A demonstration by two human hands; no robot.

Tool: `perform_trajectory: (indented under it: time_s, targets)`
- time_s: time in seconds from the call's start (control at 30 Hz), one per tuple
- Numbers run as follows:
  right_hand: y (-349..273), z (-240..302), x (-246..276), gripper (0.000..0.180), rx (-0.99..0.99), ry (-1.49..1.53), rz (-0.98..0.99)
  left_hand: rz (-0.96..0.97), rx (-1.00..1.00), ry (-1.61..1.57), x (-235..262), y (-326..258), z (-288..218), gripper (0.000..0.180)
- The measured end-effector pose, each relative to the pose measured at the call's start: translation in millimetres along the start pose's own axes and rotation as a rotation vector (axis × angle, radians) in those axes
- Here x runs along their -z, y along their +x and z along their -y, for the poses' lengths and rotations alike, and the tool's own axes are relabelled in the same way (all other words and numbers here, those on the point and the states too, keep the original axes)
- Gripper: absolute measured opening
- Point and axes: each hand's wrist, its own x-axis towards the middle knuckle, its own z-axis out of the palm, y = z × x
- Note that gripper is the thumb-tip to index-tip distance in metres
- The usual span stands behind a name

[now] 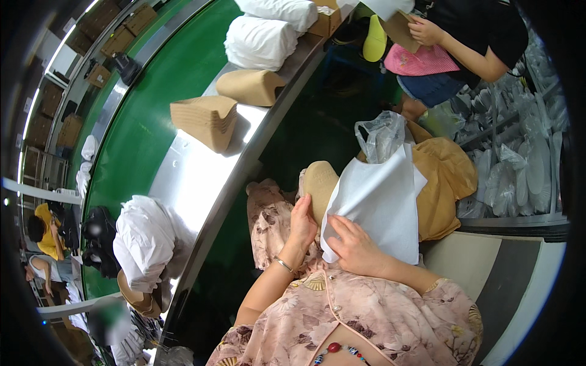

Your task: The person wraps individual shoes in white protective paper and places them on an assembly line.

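In my lap, my left hand (302, 222) is closed on the edge of a tan, round-ended piece (321, 183), which looks like a shoe insole board. My right hand (353, 245) has its fingers bent on the near left edge of a white sheet (378, 198), gripping it beside the tan piece. The sheet spreads away to the right and covers part of what lies beneath. Beyond it stands a clear plastic bag (383, 137), and a crumpled mustard-coloured bag or cloth (445, 183) sits on its right.
To the left runs a metal-edged worktable (201, 165) with a green belt (143, 116). Tan curved stacks (204, 122) and white wrapped bundles (143, 238) rest along it. At the upper right a co-worker (476, 49) holds a brown piece. A rack (513, 146) holds bagged grey items.
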Motion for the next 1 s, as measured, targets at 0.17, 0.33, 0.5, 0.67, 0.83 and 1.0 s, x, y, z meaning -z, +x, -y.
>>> perform_trajectory:
  time_s: [0.17, 0.33, 0.5, 0.67, 0.83, 1.0]
  targets:
    - [5.9, -15.9, -15.4, 0.022, 0.133, 0.019, 0.02, 0.02, -0.003, -0.047, 5.5, -3.2, -5.9, 0.023]
    - [-5.6, -7.5, -26.0, 0.02, 0.356, -0.006, 0.071, 0.049, 0.078, -0.102, 18.1, -3.3, 1.4, 0.014]
    - [2.4, -32.7, -27.9, 0.02, 0.235, -0.002, 0.363, 0.003, 0.023, 0.081, 11.8, -8.0, 0.1, 0.04]
    - [6.7, -45.0, -38.3, 0.015, 0.2, 0.082, 0.443, 0.078, -0.005, 0.121, 3.4, -1.9, -8.4, 0.047]
    - [9.0, -42.7, -38.5, 0.012, 0.141, 0.079, 0.442, 0.018, 0.131, 0.185, 7.4, 9.5, -16.6, 0.05]
    - [13.8, -37.2, -24.9, 0.03, 0.115, 0.202, 0.244, -0.017, 0.145, 0.308, 9.9, 23.2, -12.4, 0.041]
